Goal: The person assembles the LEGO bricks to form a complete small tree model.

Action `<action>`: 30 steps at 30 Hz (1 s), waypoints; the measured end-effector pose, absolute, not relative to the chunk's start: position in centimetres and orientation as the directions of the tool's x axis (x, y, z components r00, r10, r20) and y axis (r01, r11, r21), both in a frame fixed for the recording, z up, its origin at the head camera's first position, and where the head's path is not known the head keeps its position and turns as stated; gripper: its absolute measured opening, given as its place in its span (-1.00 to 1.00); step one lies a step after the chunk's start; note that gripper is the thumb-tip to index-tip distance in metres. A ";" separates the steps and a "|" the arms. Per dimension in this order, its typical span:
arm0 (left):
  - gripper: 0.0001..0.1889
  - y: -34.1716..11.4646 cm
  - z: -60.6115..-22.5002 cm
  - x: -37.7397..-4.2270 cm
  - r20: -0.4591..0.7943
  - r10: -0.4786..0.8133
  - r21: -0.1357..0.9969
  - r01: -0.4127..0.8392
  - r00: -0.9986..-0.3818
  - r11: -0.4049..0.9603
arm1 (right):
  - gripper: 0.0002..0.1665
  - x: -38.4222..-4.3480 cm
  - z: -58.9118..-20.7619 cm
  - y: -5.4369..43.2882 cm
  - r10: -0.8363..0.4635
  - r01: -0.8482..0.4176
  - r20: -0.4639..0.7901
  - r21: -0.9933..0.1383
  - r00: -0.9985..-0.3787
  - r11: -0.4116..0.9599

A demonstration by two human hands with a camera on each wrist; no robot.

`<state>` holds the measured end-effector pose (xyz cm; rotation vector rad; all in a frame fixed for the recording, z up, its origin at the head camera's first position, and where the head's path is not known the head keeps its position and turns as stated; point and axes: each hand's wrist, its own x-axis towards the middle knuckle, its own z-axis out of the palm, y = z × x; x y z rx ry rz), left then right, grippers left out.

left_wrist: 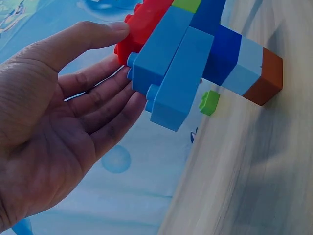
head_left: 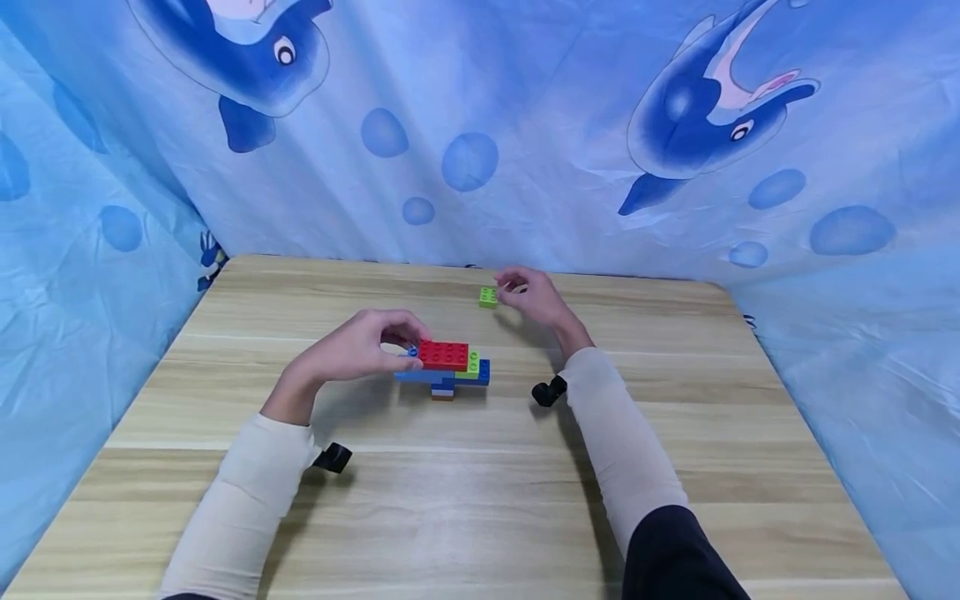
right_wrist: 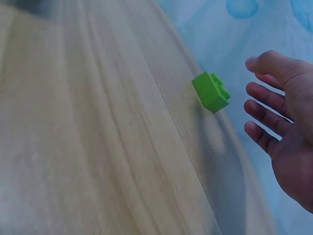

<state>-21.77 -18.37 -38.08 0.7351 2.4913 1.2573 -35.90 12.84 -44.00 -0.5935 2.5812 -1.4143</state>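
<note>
A toy brick build stands near the middle of the table, with a red brick (head_left: 447, 357) on top of blue bricks (left_wrist: 176, 81) and a narrow foot ending in a brown brick (left_wrist: 266, 78). My left hand (head_left: 360, 346) holds its left end, thumb on the red brick and fingers at the far side. Farther back, a lime green brick (head_left: 488, 298) sits alone with its studs up. Just right of it hovers my right hand (head_left: 534, 298), fingers loosely bent; in the right wrist view a gap separates the fingertips from the green brick (right_wrist: 211, 92).
The wooden table (head_left: 450, 517) ends close behind the green brick, at a blue curtain (head_left: 540, 200) printed with dolphins. Small black devices (head_left: 333, 457) stick out from both wrists over the tabletop.
</note>
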 end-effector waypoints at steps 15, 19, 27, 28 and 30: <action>-0.65 -18.1 -37.9 -22.0 -0.010 0.561 0.807 0.325 -0.827 0.494 | -0.60 -37.3 -47.0 12.9 -0.381 -0.205 0.002 -0.845 -0.924 0.494; -0.65 -18.2 -37.9 -22.0 -0.011 0.560 0.809 0.321 -0.828 0.492 | -0.59 -37.3 -47.0 12.8 -0.376 -0.203 0.000 -0.842 -0.926 0.500; -0.67 -18.3 -38.0 -21.9 -0.005 0.557 0.814 0.320 -0.831 0.484 | -0.60 -37.3 -47.2 12.5 -0.373 -0.205 -0.001 -0.834 -0.928 0.512; -0.67 -18.3 -38.0 -21.9 -0.005 0.556 0.815 0.318 -0.831 0.484 | -0.61 -37.3 -47.2 12.5 -0.374 -0.207 0.000 -0.833 -0.927 0.514; -0.67 -18.4 -38.1 -21.9 -0.007 0.554 0.816 0.315 -0.833 0.484 | -0.60 -37.2 -47.1 12.4 -0.375 -0.207 -0.003 -0.830 -0.927 0.517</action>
